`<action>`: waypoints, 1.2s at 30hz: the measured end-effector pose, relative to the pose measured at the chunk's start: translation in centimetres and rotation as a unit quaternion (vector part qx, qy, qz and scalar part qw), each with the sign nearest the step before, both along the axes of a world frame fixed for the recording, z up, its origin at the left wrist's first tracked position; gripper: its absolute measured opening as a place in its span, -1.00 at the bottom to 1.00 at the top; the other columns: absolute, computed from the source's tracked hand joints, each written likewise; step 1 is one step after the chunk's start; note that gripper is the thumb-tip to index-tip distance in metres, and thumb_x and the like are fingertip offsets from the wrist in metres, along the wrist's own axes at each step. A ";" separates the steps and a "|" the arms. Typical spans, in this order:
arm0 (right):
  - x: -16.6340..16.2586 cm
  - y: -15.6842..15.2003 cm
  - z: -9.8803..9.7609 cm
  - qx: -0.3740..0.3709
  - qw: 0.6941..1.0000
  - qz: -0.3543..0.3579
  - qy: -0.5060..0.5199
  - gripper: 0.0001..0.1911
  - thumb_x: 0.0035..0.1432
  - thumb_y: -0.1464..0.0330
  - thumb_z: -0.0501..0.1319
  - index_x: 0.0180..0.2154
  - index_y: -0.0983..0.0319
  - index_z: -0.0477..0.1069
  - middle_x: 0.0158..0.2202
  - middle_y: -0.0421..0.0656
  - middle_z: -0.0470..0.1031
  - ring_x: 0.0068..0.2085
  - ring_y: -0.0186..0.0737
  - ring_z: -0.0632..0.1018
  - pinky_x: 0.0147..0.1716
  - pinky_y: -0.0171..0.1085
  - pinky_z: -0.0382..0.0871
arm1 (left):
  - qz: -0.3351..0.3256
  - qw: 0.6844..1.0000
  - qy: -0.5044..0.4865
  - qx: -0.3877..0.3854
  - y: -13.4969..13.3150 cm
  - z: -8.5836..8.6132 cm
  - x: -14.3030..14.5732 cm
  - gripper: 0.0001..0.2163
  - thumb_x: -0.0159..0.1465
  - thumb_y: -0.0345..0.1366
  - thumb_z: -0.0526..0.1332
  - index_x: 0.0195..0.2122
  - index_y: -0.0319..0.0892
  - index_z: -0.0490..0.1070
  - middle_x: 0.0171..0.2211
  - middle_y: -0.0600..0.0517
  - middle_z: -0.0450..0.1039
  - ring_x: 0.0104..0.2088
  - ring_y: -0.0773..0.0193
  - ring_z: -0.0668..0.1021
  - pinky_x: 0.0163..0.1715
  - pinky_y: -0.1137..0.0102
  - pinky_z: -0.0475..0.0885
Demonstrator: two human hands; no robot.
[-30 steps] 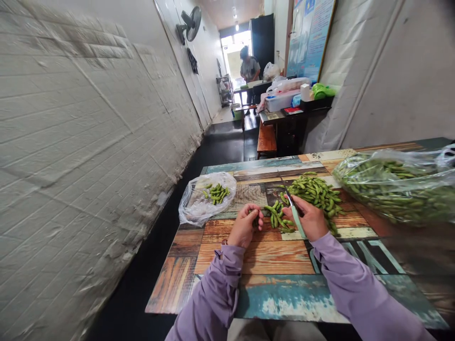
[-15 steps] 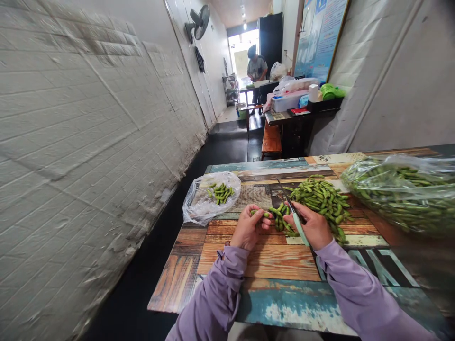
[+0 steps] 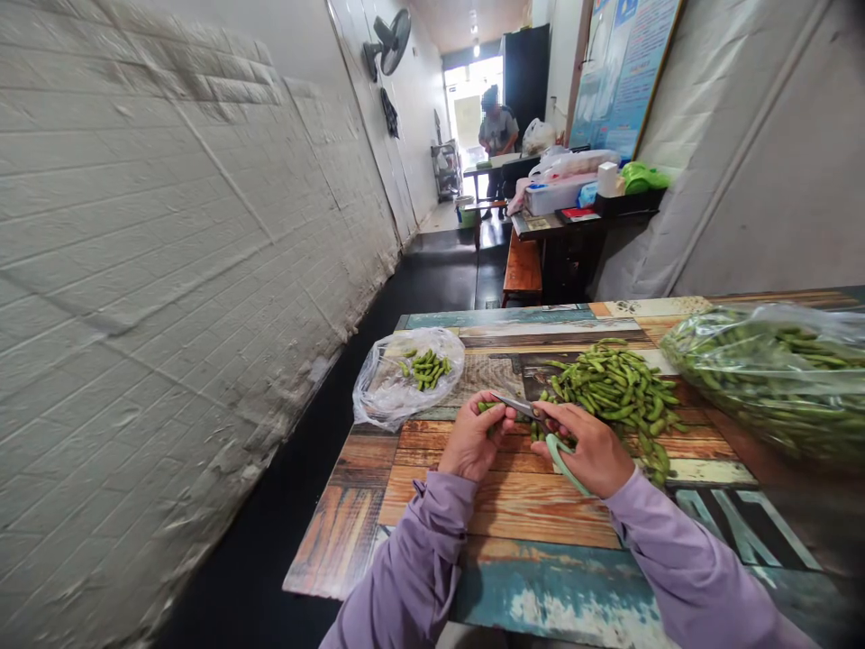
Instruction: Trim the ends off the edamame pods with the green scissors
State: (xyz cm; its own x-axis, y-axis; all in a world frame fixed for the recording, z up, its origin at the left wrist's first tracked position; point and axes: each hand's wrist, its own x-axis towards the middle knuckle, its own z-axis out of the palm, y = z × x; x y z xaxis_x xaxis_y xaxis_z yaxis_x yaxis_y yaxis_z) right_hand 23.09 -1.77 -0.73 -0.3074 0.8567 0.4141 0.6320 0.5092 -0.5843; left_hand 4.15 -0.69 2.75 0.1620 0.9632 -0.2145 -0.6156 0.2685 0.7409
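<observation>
Between thumb and fingers my left hand point(image 3: 475, 436) pinches a green edamame pod point(image 3: 485, 407), mostly covered by the fingers. My right hand point(image 3: 587, 446) is closed around a pair of scissors point(image 3: 559, 458) with pale green handles; the blades point left and reach the pod in my left hand. Beyond my right hand lies a heap of edamame pods point(image 3: 618, 386) on the patchwork wood-print table point(image 3: 541, 514). To the left, a clear plastic bag point(image 3: 379, 389) is spread out with a few pods point(image 3: 431, 368) on it.
A large clear bag full of pods point(image 3: 770, 379) sits at the table's right. Past the table stand a wooden bench point(image 3: 523, 266) and a second table with a plastic box point(image 3: 558, 195). A person point(image 3: 498, 135) stands far back. A brick-patterned wall point(image 3: 149, 270) runs along the left.
The scissors have swung from pointing up and away to pointing left, with their blades now at my left hand's pod. My right hand has turned; the view has shifted slightly.
</observation>
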 end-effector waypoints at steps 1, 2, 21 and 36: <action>0.0 0.0 0.0 0.001 1.000 0.001 -0.001 -0.46 0.05 0.17 0.24 0.08 0.12 0.31 -0.23 -0.11 0.47 -0.29 -0.19 0.50 -0.28 -0.22 0.46 | -0.001 1.000 0.002 0.004 0.0 0.1 0.0 -0.68 -0.09 -0.41 0.42 -0.36 -0.24 0.31 -0.55 0.10 0.41 -0.57 0.49 0.45 -0.58 0.64 0.34; 0.1 0.0 0.0 0.002 1.000 0.001 -0.003 -0.46 0.05 0.17 0.24 0.08 0.12 0.30 -0.22 -0.11 0.46 -0.28 -0.19 0.50 -0.27 -0.22 0.46 | -0.002 1.000 0.004 0.009 -0.1 0.1 0.1 -0.68 -0.09 -0.39 0.42 -0.36 -0.24 0.31 -0.56 0.11 0.39 -0.60 0.50 0.42 -0.64 0.65 0.27; 0.1 -0.1 0.6 -0.017 0.999 0.034 0.011 -0.54 0.04 0.18 0.25 0.00 0.15 0.38 -0.35 -0.15 0.46 -0.42 -0.28 0.45 -0.41 -0.29 0.41 | -0.002 0.997 0.049 0.054 -0.2 0.8 0.6 -0.69 -0.09 -0.39 0.39 -0.39 -0.21 0.27 -0.61 0.17 0.30 -0.67 0.55 0.27 -0.71 0.61 0.06; -0.3 0.2 -0.4 -0.041 0.995 -0.025 0.092 -0.57 -0.01 0.19 0.28 -0.07 0.17 0.47 -0.11 -0.11 0.56 -0.13 -0.09 0.58 -0.10 -0.19 0.47 | -0.003 0.999 0.035 0.041 0.3 0.2 0.2 -0.64 -0.08 -0.37 0.38 -0.27 -0.21 0.29 -0.48 0.12 0.35 -0.63 0.52 0.33 -0.71 0.59 0.08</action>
State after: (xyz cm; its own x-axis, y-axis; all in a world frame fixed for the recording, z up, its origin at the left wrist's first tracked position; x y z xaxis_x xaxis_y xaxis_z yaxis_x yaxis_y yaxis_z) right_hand 22.77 -1.56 -1.10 -0.1886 0.9025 0.3872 0.5340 0.4252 -0.7308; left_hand 4.30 -0.36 2.93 0.1560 0.9770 -0.1453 -0.5606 0.2087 0.8013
